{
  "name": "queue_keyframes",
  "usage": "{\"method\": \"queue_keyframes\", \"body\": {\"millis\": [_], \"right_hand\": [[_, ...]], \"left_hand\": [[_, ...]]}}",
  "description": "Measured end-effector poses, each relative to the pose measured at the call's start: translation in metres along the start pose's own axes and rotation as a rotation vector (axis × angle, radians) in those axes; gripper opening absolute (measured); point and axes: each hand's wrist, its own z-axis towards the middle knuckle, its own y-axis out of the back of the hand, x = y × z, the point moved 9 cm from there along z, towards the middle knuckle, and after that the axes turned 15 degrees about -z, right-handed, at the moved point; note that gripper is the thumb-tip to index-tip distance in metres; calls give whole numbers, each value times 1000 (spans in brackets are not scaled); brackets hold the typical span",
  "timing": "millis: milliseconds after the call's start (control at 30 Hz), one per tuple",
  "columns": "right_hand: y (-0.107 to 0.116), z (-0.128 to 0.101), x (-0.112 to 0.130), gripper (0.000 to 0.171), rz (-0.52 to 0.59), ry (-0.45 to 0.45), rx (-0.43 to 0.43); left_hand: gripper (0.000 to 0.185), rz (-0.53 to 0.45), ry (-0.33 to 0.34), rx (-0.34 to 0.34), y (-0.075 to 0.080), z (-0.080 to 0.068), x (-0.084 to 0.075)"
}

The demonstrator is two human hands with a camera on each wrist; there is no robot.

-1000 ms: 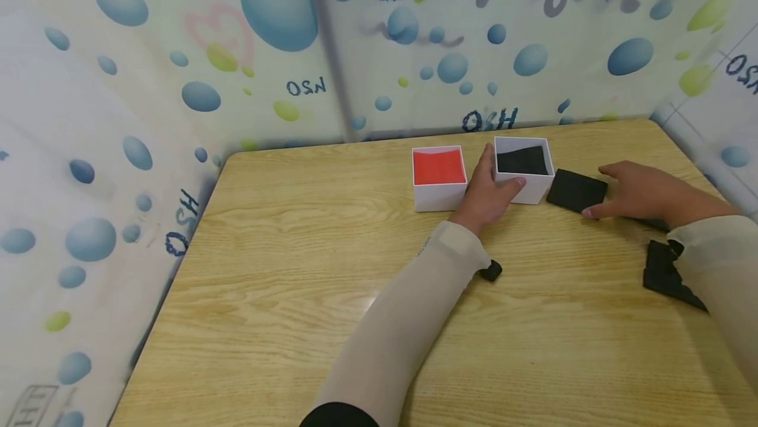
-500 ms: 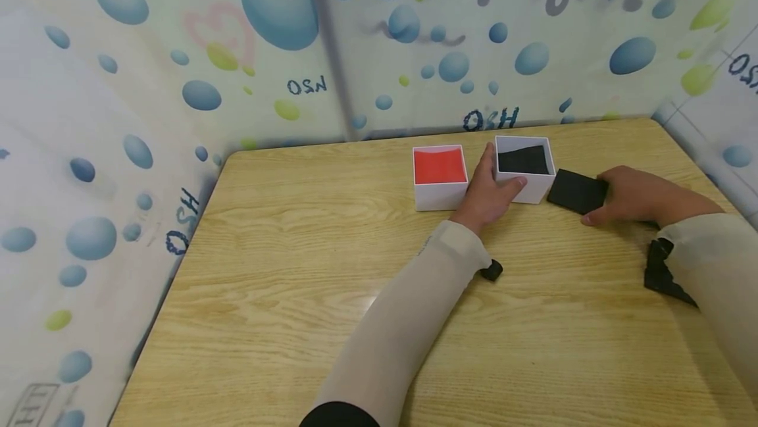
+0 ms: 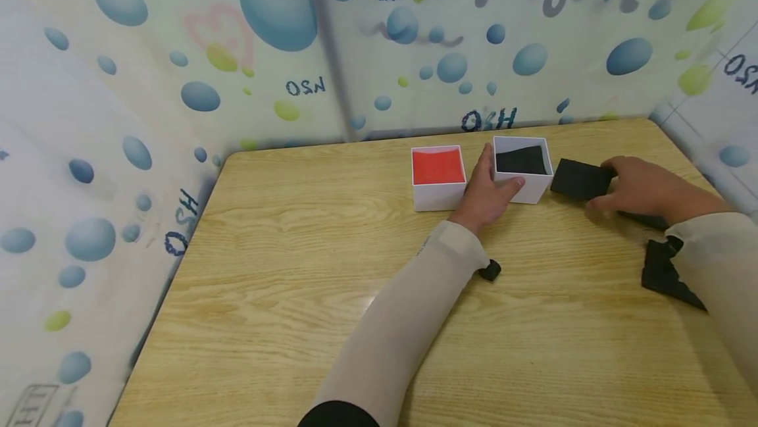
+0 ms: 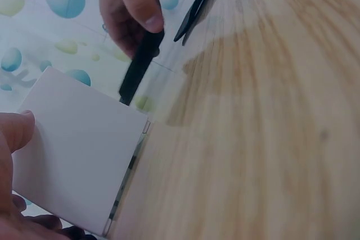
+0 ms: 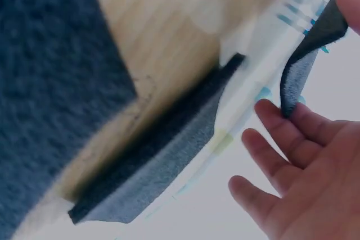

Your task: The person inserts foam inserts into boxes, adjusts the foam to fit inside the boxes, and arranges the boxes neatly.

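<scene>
My left hand [image 3: 487,193] grips a white open box [image 3: 531,190] by its left side, the thumb lying across the front face. Black felt [image 3: 521,161] shows inside this box. To the box's right, my right hand [image 3: 645,189] pinches the right end of a flat black felt piece [image 3: 583,179] between thumb and fingers. In the left wrist view the pinched felt piece [image 4: 140,67] is raised off the table beside the box. The right wrist view shows this felt [image 5: 315,43] bending, with the lower fingers spread.
A second white box [image 3: 439,198] with red felt [image 3: 438,168] inside stands left of my left hand. More black felt pieces [image 3: 663,276] lie on the table [image 3: 266,295] under and beside my right forearm. Patterned fabric [image 3: 367,72] hangs behind the table.
My right hand has closed its thumb and fingers on the black felt piece and raised it off the table. The left hand and the box stay in place.
</scene>
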Motion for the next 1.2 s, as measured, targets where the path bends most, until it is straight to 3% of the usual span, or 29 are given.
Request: {"method": "queue_keyframes", "body": {"millis": [300,567,867,1200], "right_hand": [[32,-6,-3,104,126,-36,-156],[64,-10,14,96,203,-25,-349],[69,-4,48,94,298,45,-328],[62,7,80,96,303,124,-249]], "left_hand": [[91,-3,0,5,0,0,0],[92,-2,6,11,0,1,0],[92,5,0,17,-2,1,0],[91,11,2,11,-1,1,0]]}}
